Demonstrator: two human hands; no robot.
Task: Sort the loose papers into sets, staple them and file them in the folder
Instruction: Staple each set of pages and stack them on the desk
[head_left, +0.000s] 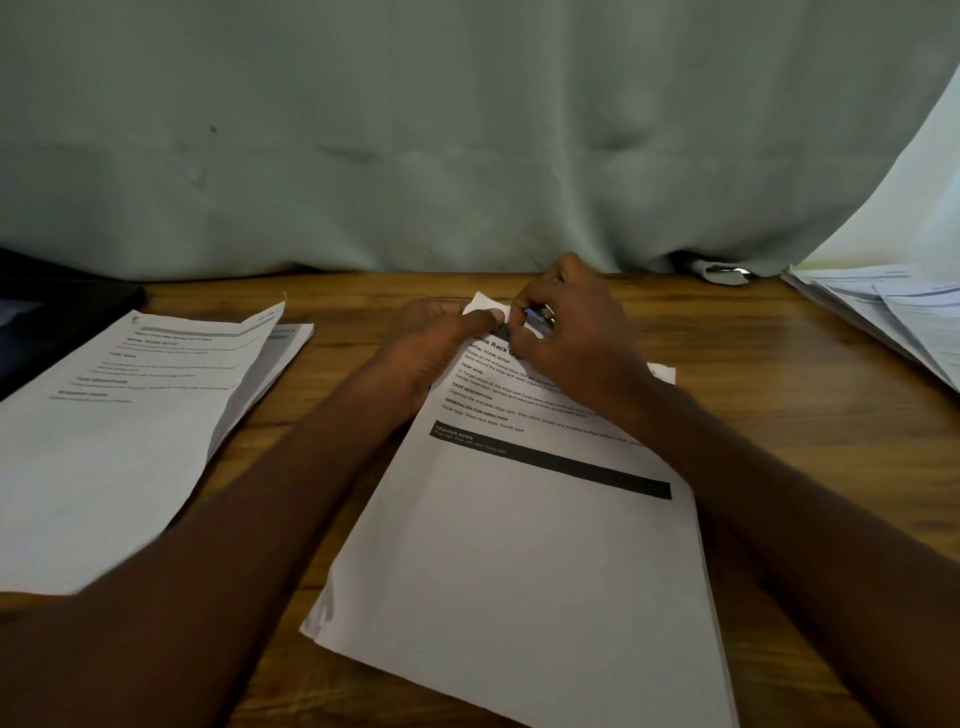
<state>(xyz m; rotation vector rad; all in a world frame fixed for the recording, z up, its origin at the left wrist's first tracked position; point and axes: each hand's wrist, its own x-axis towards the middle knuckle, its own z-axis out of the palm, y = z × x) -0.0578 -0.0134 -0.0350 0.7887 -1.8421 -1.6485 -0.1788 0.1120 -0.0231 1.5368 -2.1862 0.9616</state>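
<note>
The right hand (566, 332) curls around a small shiny metal stapler (541, 315) at the far corner of the white printed paper set (524, 519), and the left hand (436, 338) pinches that same corner with thumb and fingers. This set lies in the middle of the brown wooden table (779, 395). More white printed sheets (130, 415) lie to the left, a dark folder (57, 312) sits at the far left, and a pile of loose papers (893, 306) rests at the far right.

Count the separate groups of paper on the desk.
3. One set in the middle under both hands, one set at left, one stack at the far right edge, partly cut off. More may lie out of view.
</note>
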